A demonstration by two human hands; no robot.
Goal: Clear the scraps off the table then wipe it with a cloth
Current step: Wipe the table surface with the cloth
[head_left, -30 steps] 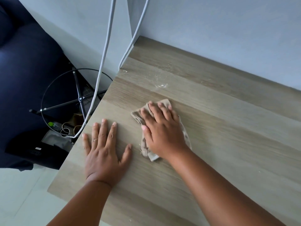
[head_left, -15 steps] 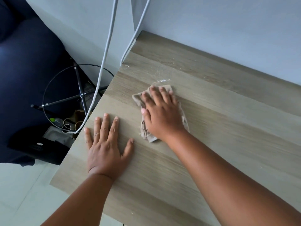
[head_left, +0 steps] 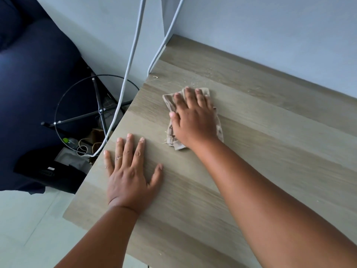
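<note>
- Nearest, at lower centre of the frame, the left hand (head_left: pixel 131 176) lies palm down on the wood-grain worktop (head_left: pixel 280 151), fingers (head_left: pixel 128 146) spread and holding nothing. It has kept the same spot by the worktop's left edge over the last second, so it seems to be bracing the body.
- Farther in, at centre frame, the right hand (head_left: pixel 193 117) presses flat on a crumpled beige cloth (head_left: pixel 219 128), fingers slightly apart and laid over the fabric, not pinching it.
- The cloth has slid up the frame in the last second, away from the person and toward the far corner; the pale smear that lay ahead of it is now under or beside its leading edge.
- Beyond the cloth, at upper centre, fine pale crumbs (head_left: pixel 195 78) still dust the worktop, with one small scrap (head_left: pixel 155 76) at the left edge.
- This looks like the wiping step, well under way, with the far strip by the wall likely next.
- At far upper left, off the worktop, two grey cables (head_left: pixel 133 53) hang down past its edge.
</note>
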